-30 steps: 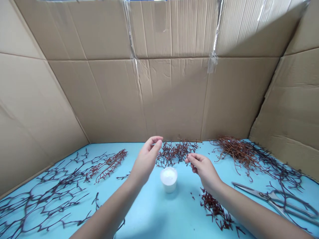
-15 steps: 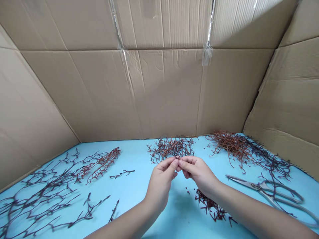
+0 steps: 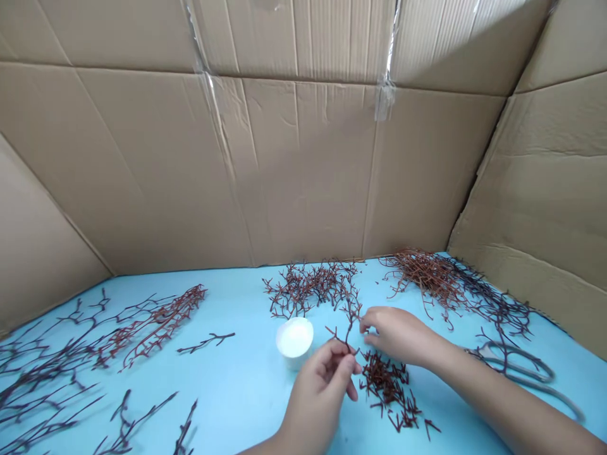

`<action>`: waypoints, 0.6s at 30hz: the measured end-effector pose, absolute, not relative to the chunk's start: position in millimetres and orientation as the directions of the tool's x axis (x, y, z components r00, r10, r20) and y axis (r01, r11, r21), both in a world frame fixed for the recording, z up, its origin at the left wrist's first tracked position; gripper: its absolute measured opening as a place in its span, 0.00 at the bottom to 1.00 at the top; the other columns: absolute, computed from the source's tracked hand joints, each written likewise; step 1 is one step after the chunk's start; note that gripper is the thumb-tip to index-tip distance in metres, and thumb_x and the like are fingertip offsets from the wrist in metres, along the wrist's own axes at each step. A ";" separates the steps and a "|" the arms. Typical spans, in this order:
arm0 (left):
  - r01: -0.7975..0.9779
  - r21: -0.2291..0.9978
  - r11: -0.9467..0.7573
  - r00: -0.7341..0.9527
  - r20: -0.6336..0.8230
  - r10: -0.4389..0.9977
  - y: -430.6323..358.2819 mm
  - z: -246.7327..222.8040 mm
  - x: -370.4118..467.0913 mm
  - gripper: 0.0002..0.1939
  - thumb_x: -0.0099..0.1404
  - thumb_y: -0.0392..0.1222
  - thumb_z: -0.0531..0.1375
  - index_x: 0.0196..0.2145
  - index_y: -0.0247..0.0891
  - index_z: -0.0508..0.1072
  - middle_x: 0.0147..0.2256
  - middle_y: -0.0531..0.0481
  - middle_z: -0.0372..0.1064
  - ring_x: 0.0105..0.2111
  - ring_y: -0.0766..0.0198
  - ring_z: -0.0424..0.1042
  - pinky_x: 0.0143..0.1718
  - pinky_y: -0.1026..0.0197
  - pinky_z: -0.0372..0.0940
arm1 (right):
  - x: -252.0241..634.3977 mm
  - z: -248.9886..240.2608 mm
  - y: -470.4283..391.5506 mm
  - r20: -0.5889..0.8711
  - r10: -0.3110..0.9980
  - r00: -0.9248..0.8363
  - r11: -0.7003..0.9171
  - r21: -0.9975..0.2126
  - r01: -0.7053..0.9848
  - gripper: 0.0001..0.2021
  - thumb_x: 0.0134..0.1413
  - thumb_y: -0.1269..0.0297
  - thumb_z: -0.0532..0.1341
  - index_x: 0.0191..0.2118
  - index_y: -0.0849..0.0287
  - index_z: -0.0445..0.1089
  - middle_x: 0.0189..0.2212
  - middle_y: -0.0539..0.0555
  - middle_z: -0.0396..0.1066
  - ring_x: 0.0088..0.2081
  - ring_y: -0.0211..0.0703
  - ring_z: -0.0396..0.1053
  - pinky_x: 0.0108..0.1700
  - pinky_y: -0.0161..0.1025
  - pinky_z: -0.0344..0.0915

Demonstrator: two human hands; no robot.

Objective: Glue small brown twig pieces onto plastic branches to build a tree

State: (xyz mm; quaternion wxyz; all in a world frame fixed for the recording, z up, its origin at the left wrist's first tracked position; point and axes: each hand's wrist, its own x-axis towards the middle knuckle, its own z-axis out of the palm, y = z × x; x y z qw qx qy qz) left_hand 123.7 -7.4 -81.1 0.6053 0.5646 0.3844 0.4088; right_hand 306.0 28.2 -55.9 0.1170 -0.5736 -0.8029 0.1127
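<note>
The left hand (image 3: 327, 379) pinches the foot of a small brown twig (image 3: 348, 322) between thumb and fingertips, and the twig stands up from the grip, branching toward the back wall. The right hand (image 3: 398, 335) lies low over the blue table (image 3: 246, 392) just right of the twig, fingers curled in; I cannot tell whether it holds anything. The two hands sit near each other but do not touch.

Just beside the left hand, on its left, a small white cup (image 3: 294, 341) stands upright. Between and below the hands a heap of short cut bits (image 3: 389, 392) is scattered on the table. Behind the cup a clump of branched twigs (image 3: 310, 287) lies against the far edge. To the right, a larger tangle (image 3: 441, 278) spreads along the cardboard wall (image 3: 303, 177), reddish at its near end and darker further out. Scissors (image 3: 516, 370) lie past the right forearm, partly hidden by it. Long dark branches (image 3: 71, 360) cover the left side of the table, with a single loose sprig (image 3: 206, 342) lying apart from them.
</note>
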 end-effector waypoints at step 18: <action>-0.091 0.947 0.308 0.442 -0.239 0.864 7.9 -105.3 132.7 0.10 0.56 0.46 0.56 0.28 0.37 0.60 0.25 0.55 0.67 0.15 0.74 0.65 0.19 0.68 0.53 | 313.8 -91.6 38.0 0.100 0.869 -0.484 0.492 -0.258 0.831 0.12 0.55 0.70 0.51 0.35 0.55 0.72 0.32 0.54 0.71 0.38 0.46 0.65 0.39 0.38 0.59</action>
